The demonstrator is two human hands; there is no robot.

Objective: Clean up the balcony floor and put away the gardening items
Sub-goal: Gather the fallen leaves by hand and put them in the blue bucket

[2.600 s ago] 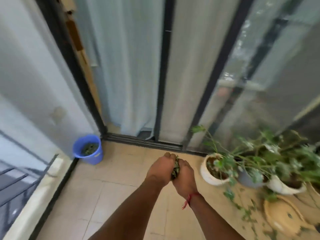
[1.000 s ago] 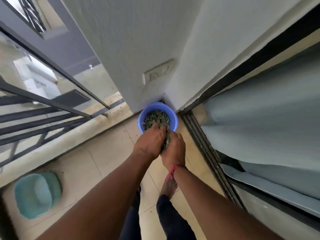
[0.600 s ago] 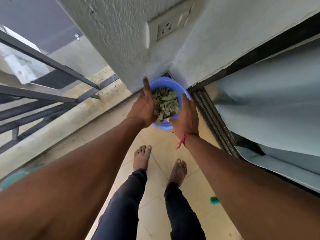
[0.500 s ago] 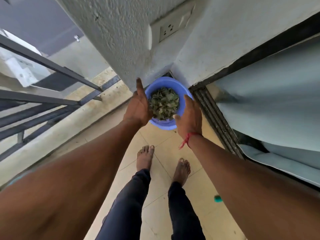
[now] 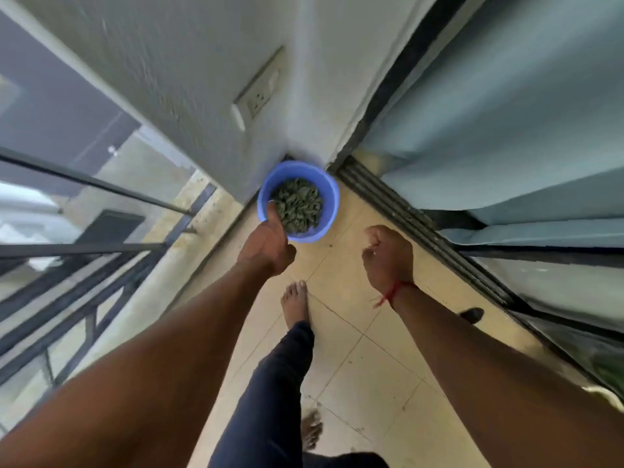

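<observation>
**Leaves in the bucket, both hands above it**

Head view: the blue bucket [image 5: 331, 201] stands on the tiled floor [image 5: 371, 366] in the wall corner, with dry leaves [image 5: 299, 206] heaped inside. The left hand [image 5: 268, 246] hovers at the near rim, thumb out, fingers hidden, so I can't tell its grip. The right hand [image 5: 388, 256] hangs apart, loosely curled and empty.

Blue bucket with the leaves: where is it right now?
Head view, upper centre: the blue bucket stands on the floor in the corner, under the wall socket, left of the sliding-door track, just beyond the left hand.
</observation>
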